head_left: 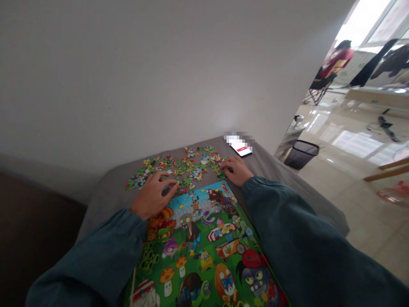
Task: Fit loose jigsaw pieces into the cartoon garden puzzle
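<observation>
we logged the left hand [152,195] lying palm down at the near edge of the loose puzzle pieces [179,168], thumb and forefinger drawn together toward a piece at the fingertips [175,184]. whether that grip was clamped on the piece or only touching it, we could not tell; the piece was too small and blurred. the right hand [235,169] rested flat on the right end of the same scatter, fingers curled loosely on the pieces; its grip was also unclear, since the fingertips were hidden among the pieces.

the loose pieces lay spread in a band across the far part of the grey surface [108,189], between the two hands and beyond them, toward the white wall [143,76]. just nearer to us than the hands lay the puzzle picture board [204,247], a bright cartoon print with green ground, mushrooms and figures, tilted slightly clockwise; the left wrist overlapped its upper left corner. both forearms wore dark teal sleeves [287,230] that framed the board on either side.

beyond the right hand, near the far right corner of the surface, a phone [242,149] lay face up with a red bar on its screen. off the surface to the right, a black mesh bin [301,153] stood on the glossy tiled floor [358,200]. farther back stood a chair [322,83] with clothing draped on it.
</observation>
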Available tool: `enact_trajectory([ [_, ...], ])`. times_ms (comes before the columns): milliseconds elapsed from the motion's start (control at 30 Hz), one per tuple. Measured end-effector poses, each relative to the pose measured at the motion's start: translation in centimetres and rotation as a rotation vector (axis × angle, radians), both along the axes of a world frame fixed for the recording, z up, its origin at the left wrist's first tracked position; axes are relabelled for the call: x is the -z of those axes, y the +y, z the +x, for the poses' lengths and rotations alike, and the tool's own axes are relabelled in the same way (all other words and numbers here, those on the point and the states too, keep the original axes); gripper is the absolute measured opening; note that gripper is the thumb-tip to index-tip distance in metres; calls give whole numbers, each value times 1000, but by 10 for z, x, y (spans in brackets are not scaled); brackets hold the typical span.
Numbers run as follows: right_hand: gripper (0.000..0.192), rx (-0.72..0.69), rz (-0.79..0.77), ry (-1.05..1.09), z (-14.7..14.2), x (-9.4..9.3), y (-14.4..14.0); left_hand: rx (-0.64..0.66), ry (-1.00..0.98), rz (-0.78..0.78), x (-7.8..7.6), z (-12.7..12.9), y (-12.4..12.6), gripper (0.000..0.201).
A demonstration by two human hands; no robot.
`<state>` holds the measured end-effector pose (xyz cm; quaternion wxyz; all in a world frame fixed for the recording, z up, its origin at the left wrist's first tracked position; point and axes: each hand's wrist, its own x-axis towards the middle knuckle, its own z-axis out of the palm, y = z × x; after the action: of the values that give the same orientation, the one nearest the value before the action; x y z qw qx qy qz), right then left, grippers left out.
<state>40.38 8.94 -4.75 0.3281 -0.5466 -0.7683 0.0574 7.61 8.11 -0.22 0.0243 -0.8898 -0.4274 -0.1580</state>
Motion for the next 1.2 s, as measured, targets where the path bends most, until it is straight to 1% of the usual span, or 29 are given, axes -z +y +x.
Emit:
enact_trajectory([
  [67,26,-3,-4,-8,-1,-1,0,-23,17,8,0,0,5,34],
  [200,26,3,-9,-12,-2,-3,-2,57,68,-100,10,6,10,35],
  [300,27,0,-13,-8,-2,-2,-2,75,-8,-111,15,9,12,35],
  [400,27,5,-29,2,1,-2,0,62,-117,-148,12,10,11,36],
  [500,24,-4,-24,48,-3,-13,-5,-24,-204,-262,-1,11,3,36],
  [567,20,-76,-14,137,-14,-28,-18,-62,-253,-338,-12,16,-8,36],
  [600,21,-148,-24,204,-22,-37,-27,-58,-271,-366,-18,20,-16,36],
  [633,27,-241,-76,274,-33,-44,-37,-38,-282,-384,-23,25,-24,35],
  [700,39,-428,-241,383,-54,-56,-55,-11,-308,-386,-33,35,-41,35],
  [733,41,-495,-305,415,-62,-60,-62,-1,-324,-380,-36,39,-49,36],
  [800,32,-583,-414,427,-69,-64,-68,4,-357,-375,-40,46,-60,37],
  [867,23,-595,-473,445,-61,-67,-70,-9,-367,-368,-40,47,-64,39],
  [900,23,-557,-465,481,-53,-68,-71,-22,-361,-356,-37,46,-64,38],
  [933,28,-502,-452,520,-42,-70,-75,-33,-350,-338,-34,43,-63,37],
  [967,32,-446,-442,549,-32,-72,-81,-39,-337,-317,-30,40,-61,36],
  [1000,31,-400,-442,568,-23,-74,-90,-34,-323,-293,-26,37,-58,36],
  [1067,25,-351,-512,537,-10,-76,-118,2,-294,-242,-17,30,-54,34],
  [1133,23,-380,-595,396,-5,-74,-152,70,-264,-194,-10,24,-52,33],
  [1200,23,-438,-622,214,-6,-70,-186,137,-247,-150,-5,19,-52,33],
])
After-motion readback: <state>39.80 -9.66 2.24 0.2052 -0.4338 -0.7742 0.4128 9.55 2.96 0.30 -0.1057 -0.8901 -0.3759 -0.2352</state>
